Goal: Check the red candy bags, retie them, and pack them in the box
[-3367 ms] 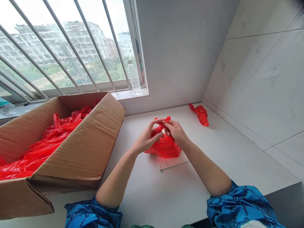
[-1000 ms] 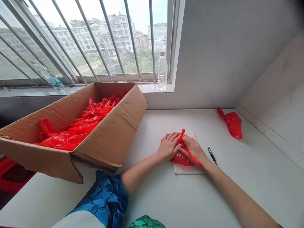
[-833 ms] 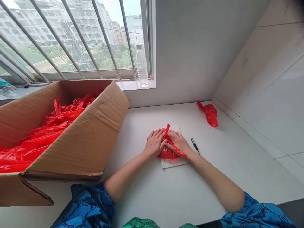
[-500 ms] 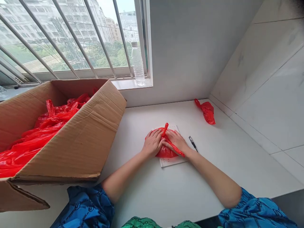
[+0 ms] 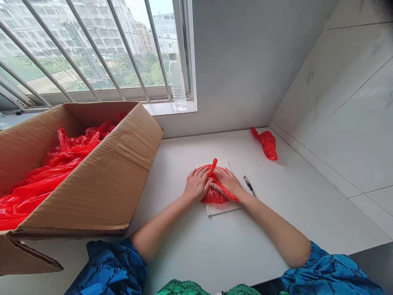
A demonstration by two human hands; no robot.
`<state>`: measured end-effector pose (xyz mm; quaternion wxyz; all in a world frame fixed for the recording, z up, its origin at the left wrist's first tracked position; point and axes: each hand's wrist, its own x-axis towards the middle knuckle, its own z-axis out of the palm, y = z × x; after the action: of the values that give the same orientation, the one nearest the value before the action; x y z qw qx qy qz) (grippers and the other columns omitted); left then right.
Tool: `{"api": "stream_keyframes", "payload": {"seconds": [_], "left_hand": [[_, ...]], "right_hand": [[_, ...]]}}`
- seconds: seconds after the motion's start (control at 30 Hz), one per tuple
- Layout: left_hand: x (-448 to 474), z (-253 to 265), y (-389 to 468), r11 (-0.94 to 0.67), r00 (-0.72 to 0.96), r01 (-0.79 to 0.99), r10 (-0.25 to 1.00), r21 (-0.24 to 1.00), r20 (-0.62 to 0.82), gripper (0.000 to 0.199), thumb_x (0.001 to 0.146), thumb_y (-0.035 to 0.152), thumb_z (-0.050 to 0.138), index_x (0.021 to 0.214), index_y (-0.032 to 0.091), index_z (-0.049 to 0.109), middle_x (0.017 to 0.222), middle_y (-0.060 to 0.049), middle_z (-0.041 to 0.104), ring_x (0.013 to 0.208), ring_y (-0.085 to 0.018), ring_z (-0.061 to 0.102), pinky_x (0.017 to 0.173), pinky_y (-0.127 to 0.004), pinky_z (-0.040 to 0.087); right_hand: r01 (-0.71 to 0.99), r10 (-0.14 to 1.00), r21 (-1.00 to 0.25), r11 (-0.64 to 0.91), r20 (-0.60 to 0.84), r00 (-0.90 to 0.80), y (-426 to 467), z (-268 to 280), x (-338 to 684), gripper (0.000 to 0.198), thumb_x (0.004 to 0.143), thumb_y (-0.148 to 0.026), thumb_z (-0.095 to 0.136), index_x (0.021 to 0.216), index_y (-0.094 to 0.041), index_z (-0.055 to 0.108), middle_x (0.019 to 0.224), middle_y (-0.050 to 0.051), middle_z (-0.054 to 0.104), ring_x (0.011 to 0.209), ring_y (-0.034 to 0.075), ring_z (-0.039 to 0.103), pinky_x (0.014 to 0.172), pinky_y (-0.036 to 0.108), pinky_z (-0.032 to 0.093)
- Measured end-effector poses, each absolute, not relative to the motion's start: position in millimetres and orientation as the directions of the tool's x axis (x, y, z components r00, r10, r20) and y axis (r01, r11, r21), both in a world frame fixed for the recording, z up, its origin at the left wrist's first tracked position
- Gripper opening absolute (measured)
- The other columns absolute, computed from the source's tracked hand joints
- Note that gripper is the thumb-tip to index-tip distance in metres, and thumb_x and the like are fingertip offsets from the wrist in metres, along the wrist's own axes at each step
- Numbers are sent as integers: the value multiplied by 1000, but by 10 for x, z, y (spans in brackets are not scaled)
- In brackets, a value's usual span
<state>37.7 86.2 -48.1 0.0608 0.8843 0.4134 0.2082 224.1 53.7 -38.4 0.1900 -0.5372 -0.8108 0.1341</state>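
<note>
A red plastic bag [image 5: 214, 197] lies on a white paper pad [image 5: 218, 210] on the white table. My left hand [image 5: 196, 184] rests flat on the bag's left side, fingers stretched out. On its right side my right hand [image 5: 227, 182] also lies flat, with the fingertips of both hands close together at the middle. A twisted red end of the bag sticks up between them, and another strip runs out under my right palm. Whatever is inside the bag is hidden. Right of my right hand lies a black and clear pen [image 5: 249, 185].
At left, a large open cardboard box [image 5: 98, 176] holds many red plastic bags [image 5: 58, 168]. A knotted red bag [image 5: 267, 144] lies at the back right, near the tiled wall [image 5: 344, 123]. A clear water bottle [image 5: 177, 84] stands on the sill by the barred window.
</note>
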Motion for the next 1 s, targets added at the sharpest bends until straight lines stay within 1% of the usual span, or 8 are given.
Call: {"api": "stream_keyframes", "payload": {"seconds": [0.23, 0.4, 0.47, 0.53, 0.67, 0.77, 0.87, 1.0], "left_hand": [[371, -503, 869, -668, 554, 655, 742, 352, 377, 37, 102, 38, 36, 126, 22, 59, 141, -6, 56, 137, -22, 43, 117, -43, 31], [330, -443, 761, -633, 503, 539, 771, 555, 391, 29, 97, 35, 47, 117, 22, 63, 132, -7, 62, 127, -24, 52, 114, -47, 35], [279, -416, 682, -621, 468, 534, 783, 574, 411, 24, 95, 33, 50, 110, 22, 66, 124, -7, 66, 118, -24, 58, 109, -45, 41], [205, -378, 602, -599, 418, 551, 801, 581, 429, 21, 95, 31, 49, 101, 21, 67, 111, -7, 71, 106, -22, 64, 101, -41, 48], [-1, -108, 390, -550, 328, 540, 835, 637, 442, 31, 101, 30, 36, 101, 19, 64, 93, -7, 72, 87, -17, 69, 82, -32, 56], [-135, 320, 138, -528, 233, 502, 845, 686, 481, 32, 103, 34, 33, 121, 20, 55, 110, -9, 69, 98, -18, 67, 87, -32, 55], [-160, 720, -150, -640, 416, 560, 766, 526, 490, 51, 92, 47, 55, 137, 25, 45, 131, -11, 60, 119, -25, 59, 100, -38, 49], [-123, 951, -411, -732, 707, 616, 676, 291, 206, 33, 90, 52, 57, 107, 24, 62, 88, -5, 71, 75, -22, 68, 65, -30, 49]], "right_hand": [[831, 921, -398, 388, 190, -340, 510, -382, 2232, 54, 100, -55, 33, 149, -31, 34, 157, 3, 39, 147, 23, 29, 121, 53, 20], [817, 887, -370, 442, 316, -336, 447, -476, 2245, 57, 98, -55, 40, 148, -28, 38, 152, 9, 45, 137, 25, 45, 117, 53, 29], [790, 851, -373, 486, 408, -331, 413, -485, 2263, 54, 95, -55, 46, 140, -25, 49, 144, 11, 54, 128, 28, 54, 112, 53, 36], [740, 815, -398, 543, 464, -348, 367, -433, 2284, 35, 95, -50, 49, 116, -26, 65, 117, 8, 71, 110, 27, 65, 111, 54, 36], [571, 876, -664, 482, 384, -292, 162, -152, 2299, 29, 94, -49, 51, 94, -26, 69, 94, 4, 74, 91, 25, 69, 94, 44, 52], [423, 930, -838, 346, 246, -273, -51, 96, 2241, 31, 93, -52, 53, 93, -25, 69, 93, 4, 73, 87, 24, 68, 74, 33, 56], [325, 900, -873, 365, 241, -364, -242, 277, 2116, 29, 92, -50, 56, 90, -24, 70, 89, 4, 71, 83, 24, 68, 73, 33, 56], [276, 839, -821, 499, 378, -391, -475, 408, 1988, 21, 90, -45, 60, 88, -26, 69, 86, 5, 70, 79, 23, 67, 72, 35, 58]]}}
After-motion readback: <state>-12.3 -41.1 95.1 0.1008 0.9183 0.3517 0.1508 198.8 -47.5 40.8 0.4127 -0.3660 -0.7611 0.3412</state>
